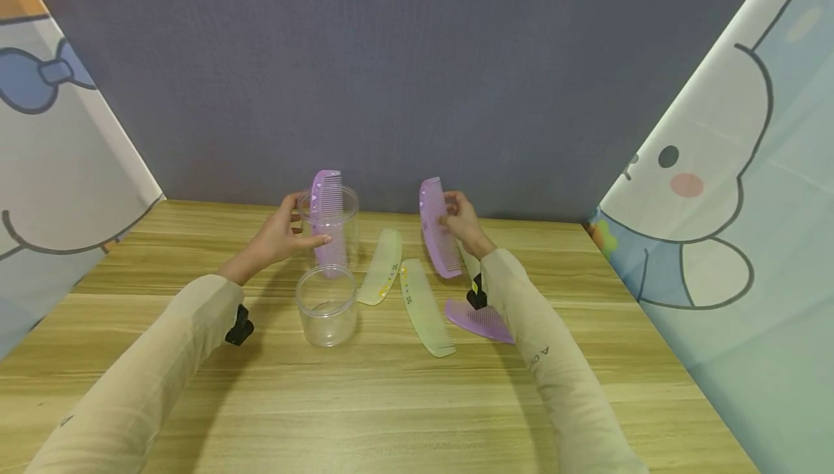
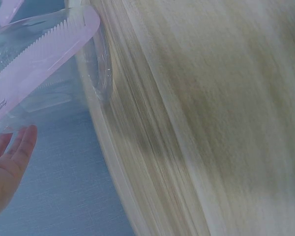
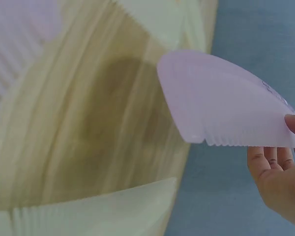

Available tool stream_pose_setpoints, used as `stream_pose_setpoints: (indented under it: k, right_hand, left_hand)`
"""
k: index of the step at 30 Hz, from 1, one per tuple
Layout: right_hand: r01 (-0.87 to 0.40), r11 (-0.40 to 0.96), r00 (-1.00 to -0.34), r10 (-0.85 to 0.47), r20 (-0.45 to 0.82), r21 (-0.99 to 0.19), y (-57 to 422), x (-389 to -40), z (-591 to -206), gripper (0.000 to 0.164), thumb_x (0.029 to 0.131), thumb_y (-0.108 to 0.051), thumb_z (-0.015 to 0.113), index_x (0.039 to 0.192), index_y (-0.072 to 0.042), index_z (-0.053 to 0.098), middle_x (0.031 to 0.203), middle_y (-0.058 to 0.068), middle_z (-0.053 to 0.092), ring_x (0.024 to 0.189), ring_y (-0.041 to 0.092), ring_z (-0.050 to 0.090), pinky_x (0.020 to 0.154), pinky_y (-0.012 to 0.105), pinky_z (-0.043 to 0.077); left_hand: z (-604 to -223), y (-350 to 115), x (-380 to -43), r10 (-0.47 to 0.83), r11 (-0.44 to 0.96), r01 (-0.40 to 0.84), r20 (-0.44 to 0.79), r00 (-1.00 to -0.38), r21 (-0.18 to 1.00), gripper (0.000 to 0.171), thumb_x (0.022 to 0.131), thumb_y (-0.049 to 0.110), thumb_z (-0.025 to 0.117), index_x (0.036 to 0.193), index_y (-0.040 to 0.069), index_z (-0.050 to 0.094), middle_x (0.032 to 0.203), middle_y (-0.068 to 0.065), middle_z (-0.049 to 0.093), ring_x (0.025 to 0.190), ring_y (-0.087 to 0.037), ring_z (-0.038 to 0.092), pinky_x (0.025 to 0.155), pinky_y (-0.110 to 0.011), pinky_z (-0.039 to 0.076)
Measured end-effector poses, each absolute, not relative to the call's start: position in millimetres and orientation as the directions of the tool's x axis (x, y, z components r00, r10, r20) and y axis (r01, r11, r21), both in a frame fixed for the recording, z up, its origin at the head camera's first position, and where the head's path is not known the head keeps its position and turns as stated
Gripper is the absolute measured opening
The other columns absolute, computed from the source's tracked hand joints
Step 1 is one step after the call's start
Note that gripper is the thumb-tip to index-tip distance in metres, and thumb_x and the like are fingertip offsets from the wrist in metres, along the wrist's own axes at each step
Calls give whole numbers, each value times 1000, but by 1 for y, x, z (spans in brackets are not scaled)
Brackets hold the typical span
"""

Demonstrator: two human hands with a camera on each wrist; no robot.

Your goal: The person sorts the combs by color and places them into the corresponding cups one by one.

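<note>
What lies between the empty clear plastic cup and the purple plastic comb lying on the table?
Head view: a curved pale-green plastic comb and a second green comb.

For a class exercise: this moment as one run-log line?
left hand: holds rear clear cup, lilac comb inside | right hand: grips another lilac comb | table: front clear cup, green combs

Lilac combs (image 1: 438, 229) with small whitish marks and pale green combs (image 1: 422, 306) spotted yellow show on my remote feed (dark lettering, too small to read, marks some). The jars (image 1: 327, 322) are clear, the sleeves (image 1: 140, 373) cream. Streaky yellow-brown grain patterns the tabletop (image 1: 313, 405); the backdrop (image 1: 391, 83) is slate-grey, the cartoon panels (image 1: 723, 119) white and pale blue, one with a pink cheek (image 1: 687, 185).
</note>
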State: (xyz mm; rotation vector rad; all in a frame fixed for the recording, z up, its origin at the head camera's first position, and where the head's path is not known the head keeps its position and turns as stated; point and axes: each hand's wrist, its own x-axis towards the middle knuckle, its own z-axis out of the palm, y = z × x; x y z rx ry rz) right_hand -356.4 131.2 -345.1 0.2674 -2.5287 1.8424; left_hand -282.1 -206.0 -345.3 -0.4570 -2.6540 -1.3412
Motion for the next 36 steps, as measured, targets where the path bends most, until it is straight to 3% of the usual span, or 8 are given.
stream_pose_setpoints:
  k: [9, 15, 28, 36]
  right_hand:
    - [-217, 225, -972, -137, 189, -950, 113, -350, -324, 55, 79, 14, 51, 129, -5, 37, 114, 22, 53, 85, 23, 55, 69, 31, 53]
    - [-264, 176, -960, -138, 242, -948, 101, -347, -312, 56, 78, 15, 53, 129, -4, 38, 116, 22, 53, 92, 26, 54, 81, 37, 51]
    - [-391, 79, -915, -140, 378, -917, 75, -344, -284, 38, 82, 11, 53, 119, 2, 46, 108, 18, 55, 92, 20, 55, 84, 33, 52]
    - [-375, -17, -921, -106, 375, -927, 58, -343, -265, 32, 85, 7, 54, 115, -2, 48, 103, 12, 58, 84, 15, 57, 77, 33, 54]
  left_hand:
    - [-344, -206, -281, 213, 552, 327, 249, -945, 767, 97, 74, 32, 76, 142, 0, 14, 140, -27, 29, 121, -48, 40, 98, -54, 42]
    - [-344, -206, -281, 213, 544, 326, 249, -945, 773, 97, 74, 32, 76, 142, 1, 14, 140, -27, 29, 122, -48, 39, 98, -54, 42]
    - [-346, -207, -284, 212, 549, 330, 254, -944, 768, 97, 74, 32, 76, 142, 0, 14, 140, -29, 29, 121, -48, 40, 98, -54, 43]
    - [-346, -206, -282, 210, 545, 326, 251, -945, 772, 97, 74, 31, 76, 141, 1, 14, 139, -28, 30, 121, -48, 40, 98, -54, 42]
